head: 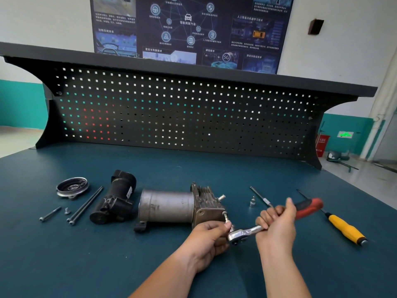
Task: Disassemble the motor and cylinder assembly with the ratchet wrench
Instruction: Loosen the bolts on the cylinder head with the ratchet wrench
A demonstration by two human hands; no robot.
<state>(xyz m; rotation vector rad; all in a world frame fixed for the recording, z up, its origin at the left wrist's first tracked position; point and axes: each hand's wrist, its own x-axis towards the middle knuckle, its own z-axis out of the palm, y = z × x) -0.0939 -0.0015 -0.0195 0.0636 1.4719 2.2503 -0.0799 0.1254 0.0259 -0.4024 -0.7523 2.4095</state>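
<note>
The motor and cylinder assembly lies on its side on the desk. Its long axis runs left to right, with the smooth round can on the left and the finned block on the right. A bolt sticks out of the block's near right corner, pointing toward the person.

The head of the ratchet wrench sits at the bolt's outer end. Whether the two are fully seated together is hidden by the thumb. The wrench handle runs from the head up and to the right, away from the assembly, so any swing pivots on that corner.

The left hand is the nearer one. Its fingers are curled and pinch the wrench at its head, just beside the block. The right hand is wrapped round the handle, below the red and black grip.

A black housing lies just left of the can, and a yellow screwdriver lies well off to the right.
</note>
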